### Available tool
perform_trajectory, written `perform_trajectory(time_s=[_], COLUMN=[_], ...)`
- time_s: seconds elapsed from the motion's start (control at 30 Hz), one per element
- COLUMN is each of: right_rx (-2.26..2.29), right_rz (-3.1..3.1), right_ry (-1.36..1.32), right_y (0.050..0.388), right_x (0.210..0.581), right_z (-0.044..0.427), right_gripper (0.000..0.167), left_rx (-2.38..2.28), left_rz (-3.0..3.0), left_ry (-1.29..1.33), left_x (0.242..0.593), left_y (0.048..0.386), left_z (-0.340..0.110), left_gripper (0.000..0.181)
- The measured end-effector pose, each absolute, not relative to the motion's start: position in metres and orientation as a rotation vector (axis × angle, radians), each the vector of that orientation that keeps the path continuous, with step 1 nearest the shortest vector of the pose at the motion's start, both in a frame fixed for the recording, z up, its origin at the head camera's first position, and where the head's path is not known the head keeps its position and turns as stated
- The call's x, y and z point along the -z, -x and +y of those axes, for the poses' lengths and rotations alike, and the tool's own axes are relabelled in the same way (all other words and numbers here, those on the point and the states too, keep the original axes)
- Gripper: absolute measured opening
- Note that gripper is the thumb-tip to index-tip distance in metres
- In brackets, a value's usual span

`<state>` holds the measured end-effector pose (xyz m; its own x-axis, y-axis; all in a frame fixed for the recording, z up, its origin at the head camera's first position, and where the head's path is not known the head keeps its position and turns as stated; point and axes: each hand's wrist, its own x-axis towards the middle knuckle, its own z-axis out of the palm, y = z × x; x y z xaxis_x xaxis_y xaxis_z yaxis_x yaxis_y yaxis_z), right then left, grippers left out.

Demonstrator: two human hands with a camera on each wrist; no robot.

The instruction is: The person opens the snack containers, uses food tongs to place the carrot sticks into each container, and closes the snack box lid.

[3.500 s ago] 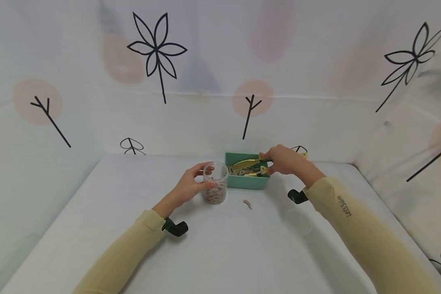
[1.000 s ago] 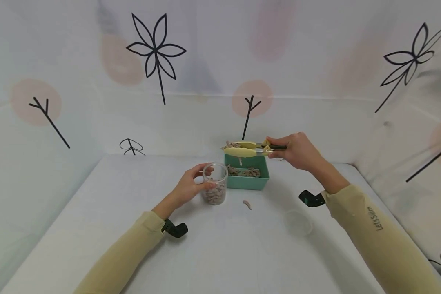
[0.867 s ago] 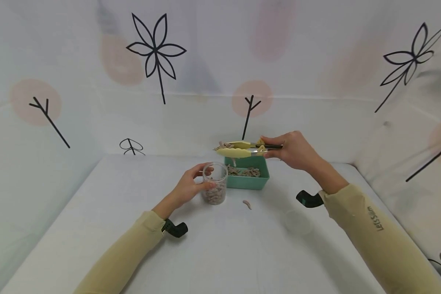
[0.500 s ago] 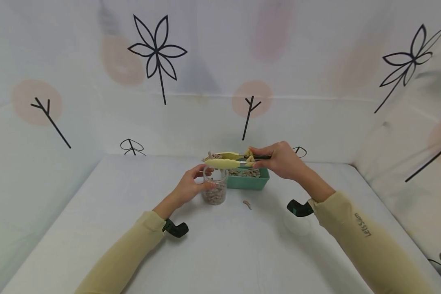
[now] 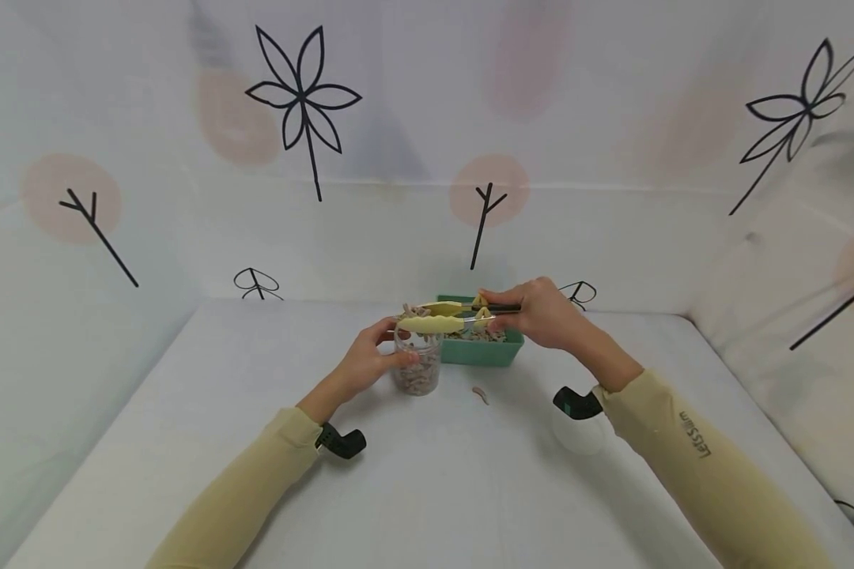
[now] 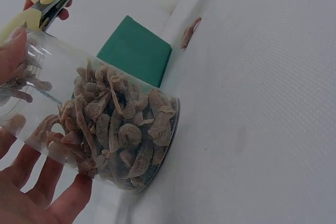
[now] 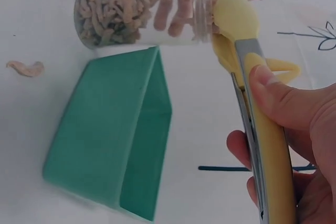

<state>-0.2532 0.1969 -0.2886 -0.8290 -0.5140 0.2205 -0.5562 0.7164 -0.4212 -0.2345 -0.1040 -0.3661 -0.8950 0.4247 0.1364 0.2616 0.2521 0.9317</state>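
My left hand (image 5: pixel 367 360) grips a clear plastic jar (image 5: pixel 417 378) standing on the table, its thumb and fingers around the wall. Brownish dried strips (image 6: pixel 123 129) fill roughly its lower half. My right hand (image 5: pixel 549 318) holds yellow tongs (image 5: pixel 430 324) level at the jar's mouth. Dried pieces (image 5: pixel 414 311) sit between the tong heads, some hanging into the jar in the left wrist view. Behind and right of the jar stands a green rectangular box (image 5: pixel 478 354) with more dried pieces (image 5: pixel 480 336) inside, partly hidden by the tongs.
One loose dried piece (image 5: pixel 480 394) lies on the white table (image 5: pixel 427 490) in front of the box. A round translucent lid (image 5: pixel 580 435) lies further right, below the right wrist camera (image 5: pixel 576 403). A printed cloth wall (image 5: pixel 370 237) rises behind the table.
My right hand lifted dried pieces out of the green box with the tongs, carried them left, and lowered them onto the jar's mouth. My left hand and the jar stayed put.
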Motion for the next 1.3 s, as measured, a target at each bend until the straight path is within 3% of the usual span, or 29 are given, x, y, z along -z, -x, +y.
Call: perform_trajectory(time_s=[0.6, 0.83, 1.3], right_rx=[-0.562, -0.573, -0.659], right_rz=[-2.87, -2.888, -2.88], right_ry=[-0.909, -0.897, -0.85], right_y=[0.255, 0.255, 0.256], right_x=[0.273, 0.272, 0.274], right_z=[0.197, 0.2, 0.212], right_gripper=[0.053, 0.054, 0.062], left_rx=[-1.683, -1.692, -1.75], left_rz=[2.406, 2.403, 2.402], left_ry=[-0.678, -0.665, -0.697], left_x=[0.361, 0.391, 0.397], left_y=[0.234, 0.255, 0.256], left_z=[-0.102, -0.103, -0.106], left_gripper=[0.069, 0.074, 0.066])
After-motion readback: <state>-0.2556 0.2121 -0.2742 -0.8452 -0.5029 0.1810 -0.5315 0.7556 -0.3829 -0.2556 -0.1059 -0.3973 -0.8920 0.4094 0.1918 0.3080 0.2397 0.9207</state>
